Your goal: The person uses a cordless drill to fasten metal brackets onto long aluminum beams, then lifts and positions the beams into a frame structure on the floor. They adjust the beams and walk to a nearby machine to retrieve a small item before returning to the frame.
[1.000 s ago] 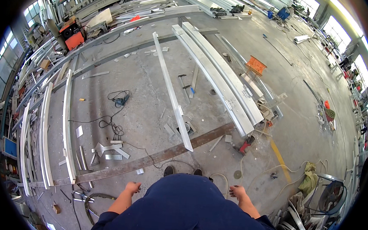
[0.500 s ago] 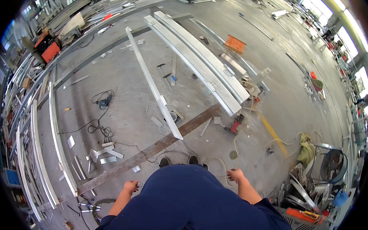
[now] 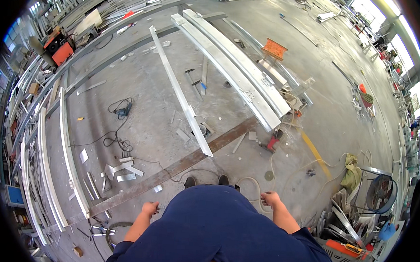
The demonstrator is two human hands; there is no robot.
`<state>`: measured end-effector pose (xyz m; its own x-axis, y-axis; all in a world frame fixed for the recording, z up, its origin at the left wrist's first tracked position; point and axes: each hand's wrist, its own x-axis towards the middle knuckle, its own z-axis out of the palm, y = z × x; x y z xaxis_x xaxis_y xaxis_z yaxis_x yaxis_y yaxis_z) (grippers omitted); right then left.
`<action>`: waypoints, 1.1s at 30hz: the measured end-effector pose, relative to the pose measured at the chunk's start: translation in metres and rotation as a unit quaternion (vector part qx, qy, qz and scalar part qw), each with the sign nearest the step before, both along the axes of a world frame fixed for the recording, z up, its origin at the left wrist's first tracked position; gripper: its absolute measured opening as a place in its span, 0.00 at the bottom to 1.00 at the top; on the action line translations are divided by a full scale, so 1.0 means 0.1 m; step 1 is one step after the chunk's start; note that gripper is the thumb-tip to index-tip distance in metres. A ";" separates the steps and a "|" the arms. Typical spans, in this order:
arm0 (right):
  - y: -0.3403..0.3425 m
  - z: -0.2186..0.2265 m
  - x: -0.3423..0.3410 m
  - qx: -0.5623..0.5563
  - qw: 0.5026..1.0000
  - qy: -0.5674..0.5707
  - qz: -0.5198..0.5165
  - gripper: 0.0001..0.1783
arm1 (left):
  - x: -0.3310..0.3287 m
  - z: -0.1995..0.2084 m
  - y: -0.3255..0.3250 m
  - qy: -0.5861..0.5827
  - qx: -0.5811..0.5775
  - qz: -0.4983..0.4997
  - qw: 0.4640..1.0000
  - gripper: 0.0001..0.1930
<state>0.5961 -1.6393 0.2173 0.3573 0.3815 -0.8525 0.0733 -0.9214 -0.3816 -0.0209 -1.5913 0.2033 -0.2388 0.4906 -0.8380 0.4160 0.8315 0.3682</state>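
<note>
The long rusty steel bar (image 3: 170, 169) lies flat on the concrete floor (image 3: 145, 94) just ahead of my shoes. My left hand (image 3: 150, 208) hangs loosely curled and empty just short of it; my right hand (image 3: 270, 199) likewise, over a pale hose (image 3: 252, 190) nearby. A silver beam (image 3: 179, 89) rests across the bar's far side.

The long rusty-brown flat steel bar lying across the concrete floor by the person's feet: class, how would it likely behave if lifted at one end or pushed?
The long rusty-brown flat steel bar looks thin and very long, so it would probably sag. Being flat, it should slide, not roll. Likely heavy.
</note>
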 end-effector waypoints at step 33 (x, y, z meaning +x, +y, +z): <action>0.06 0.09 0.03 -0.005 1.000 0.013 -0.002 0.17 | 0.00 -0.32 -0.10 -0.016 -0.024 0.031 0.999 0.18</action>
